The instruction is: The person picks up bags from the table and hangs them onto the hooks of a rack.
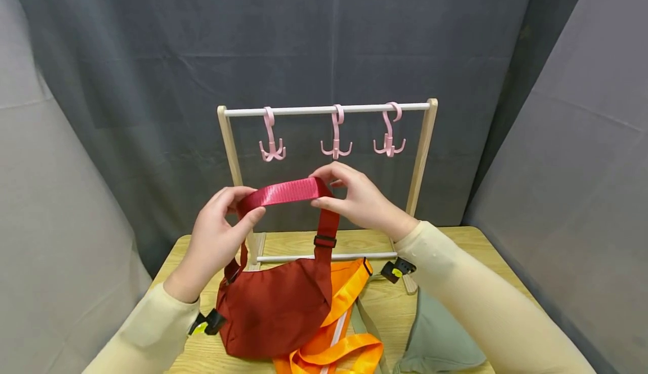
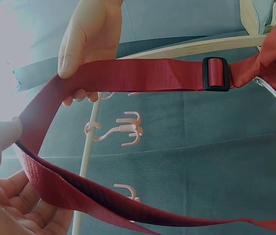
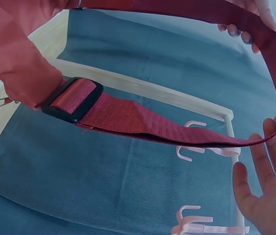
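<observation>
A dark red bag [image 1: 275, 309] hangs by its strap [image 1: 286, 192], its lower part over the table. My left hand [image 1: 217, 230] pinches the strap's left bend between thumb and fingers. At the right bend, my right hand [image 1: 356, 197] pinches the same strap, so the stretch between both hands is held taut and nearly level. A black slide buckle [image 2: 216, 74] sits on the strap's right side. Beyond the hands, pink hooks [image 1: 336, 132] hang from the white bar of a rack [image 1: 304, 111], apart from the strap.
Behind the red bag an orange bag [image 1: 346, 301] with a loose strap lies on the wooden table [image 1: 455, 244]. A grey-green bag [image 1: 437, 334] lies to the right, partly under my right forearm. Wooden posts [image 1: 422, 157] hold up the rack. Grey curtains surround the table.
</observation>
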Demonstrator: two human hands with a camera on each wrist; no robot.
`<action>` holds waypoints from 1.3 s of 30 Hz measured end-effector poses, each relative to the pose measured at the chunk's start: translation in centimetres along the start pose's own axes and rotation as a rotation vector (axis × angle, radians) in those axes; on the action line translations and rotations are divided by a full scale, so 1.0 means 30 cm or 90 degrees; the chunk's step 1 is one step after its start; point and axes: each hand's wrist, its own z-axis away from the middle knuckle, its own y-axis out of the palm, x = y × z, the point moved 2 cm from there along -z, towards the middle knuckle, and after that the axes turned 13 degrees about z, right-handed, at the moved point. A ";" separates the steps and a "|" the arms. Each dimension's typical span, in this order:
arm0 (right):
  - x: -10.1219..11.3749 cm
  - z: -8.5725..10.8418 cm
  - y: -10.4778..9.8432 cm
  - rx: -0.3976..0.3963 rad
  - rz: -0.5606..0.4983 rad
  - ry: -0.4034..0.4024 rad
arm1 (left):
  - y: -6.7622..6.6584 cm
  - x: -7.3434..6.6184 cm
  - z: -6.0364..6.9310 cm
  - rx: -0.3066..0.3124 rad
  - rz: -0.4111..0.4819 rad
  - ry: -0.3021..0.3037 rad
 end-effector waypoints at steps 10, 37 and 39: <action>-0.011 -0.024 0.001 -0.005 -0.008 -0.006 | -0.005 -0.006 -0.023 0.004 0.016 -0.033; -0.012 -0.085 -0.021 -0.014 0.013 -0.010 | -0.021 0.006 -0.089 0.003 0.050 -0.047; -0.013 -0.089 -0.023 -0.015 0.018 -0.010 | -0.026 0.002 -0.099 0.008 0.047 -0.044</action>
